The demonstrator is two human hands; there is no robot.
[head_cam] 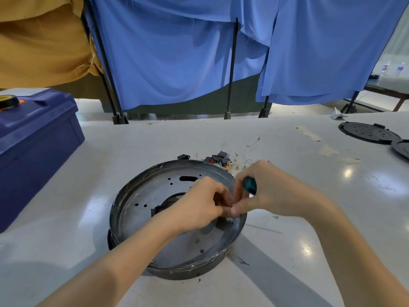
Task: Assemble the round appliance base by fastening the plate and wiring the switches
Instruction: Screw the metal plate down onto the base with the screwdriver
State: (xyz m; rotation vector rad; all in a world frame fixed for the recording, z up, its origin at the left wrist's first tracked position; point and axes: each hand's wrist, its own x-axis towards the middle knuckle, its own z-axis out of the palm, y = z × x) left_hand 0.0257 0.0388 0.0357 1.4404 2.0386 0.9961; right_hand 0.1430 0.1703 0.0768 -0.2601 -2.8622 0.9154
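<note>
The base (pixel 188 273) sits on the table (pixel 309 218), with the plate (pixel 141 196) lying inside it. Over the base's right side, the right hand (pixel 272 191) grips a teal screwdriver (pixel 250 185). The left hand (pixel 199 202) curls beside it; whether it pinches anything cannot be told. Switches (pixel 215 159) and wires (pixel 238 166) lie just beyond the base, and a toolbox (pixel 37 140) stands to its left.

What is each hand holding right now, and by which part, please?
The right hand grips a teal screwdriver by its handle; whether the left hand holds anything is hidden.
</note>
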